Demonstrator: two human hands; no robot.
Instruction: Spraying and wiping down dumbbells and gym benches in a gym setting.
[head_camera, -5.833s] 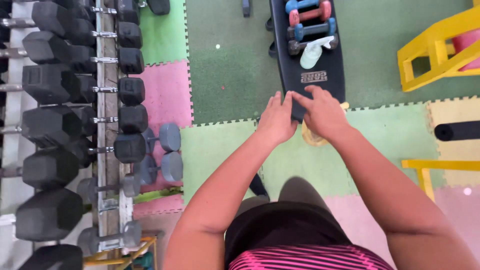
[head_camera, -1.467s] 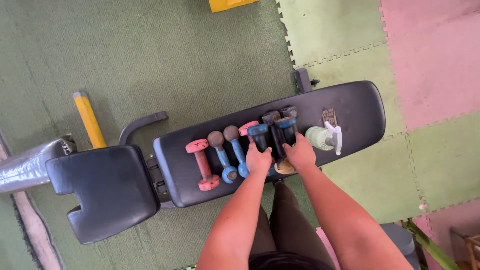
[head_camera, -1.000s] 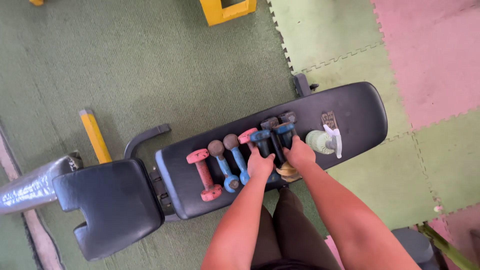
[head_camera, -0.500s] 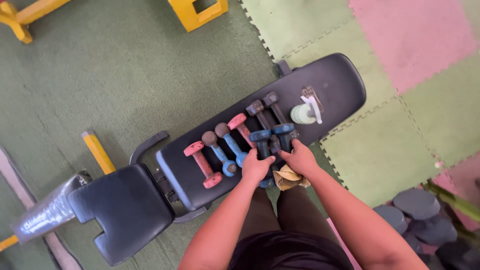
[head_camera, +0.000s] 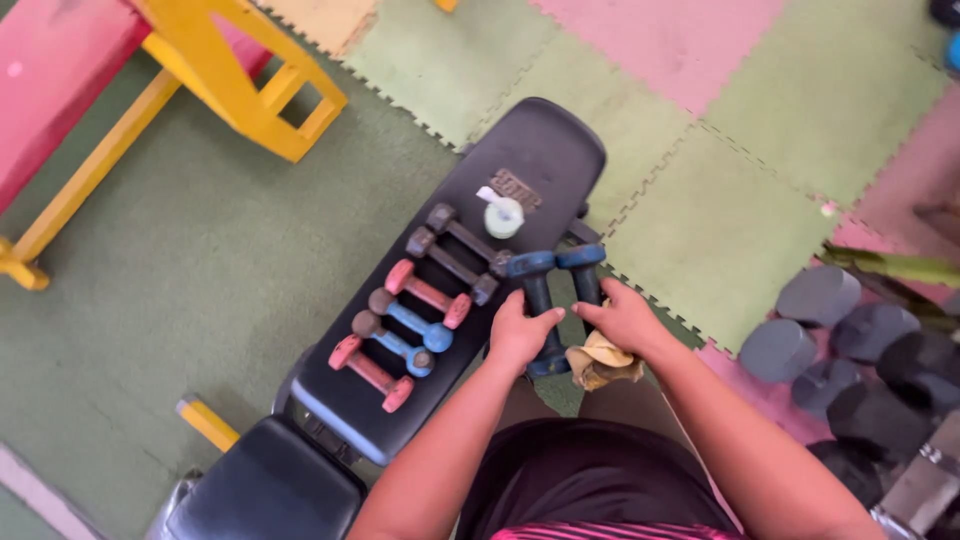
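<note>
Fingers of my left hand (head_camera: 520, 335) wrap the handle of a dark blue dumbbell (head_camera: 537, 300); my right hand (head_camera: 622, 318) grasps its twin (head_camera: 583, 275) with a tan cloth (head_camera: 602, 362) bunched beneath. Both weights sit at the right edge of the black bench (head_camera: 540, 150). Left of them lie pink, blue and grey dumbbells, and farther off, a spray bottle (head_camera: 502, 214).

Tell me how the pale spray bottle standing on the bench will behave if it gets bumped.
The spray bottle stands upright on a small base on the padded bench, so it would probably tip easily. It looks like thin plastic, likely light. Once down, its round body might roll, though the trigger head would probably check it, as might the grey dumbbell beside it.
</note>
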